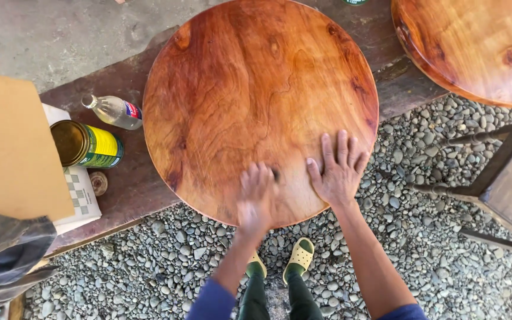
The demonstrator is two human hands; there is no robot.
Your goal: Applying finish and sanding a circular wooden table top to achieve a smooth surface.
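We have a round, glossy reddish wooden tabletop (260,106) filling the centre and upper middle of the frame, resting on a dark wooden bench (125,184) that keeps it raised above the pebbled ground (422,255). Our right hand (338,169) lies flat on its lower right part, fingers spread and gripping nothing, which seems to steady the disc. Our left hand (256,198) is on the lower edge just beside it, blurred; it looks open and pressed to the surface, though we cannot tell whether something small sits under it.

We count two round tops: ours and a second one (475,47) cut off at the upper right corner. At the left of the frame stand one opened tin can (87,144) and one clear bottle (114,111) lying on its side, both near at hand beside the tabletop, with one cardboard sheet (10,148) over a white checkered box (81,198). One dark wooden frame (499,178) stands at the right edge. Two yellow sandals (299,253) show at the bottom.
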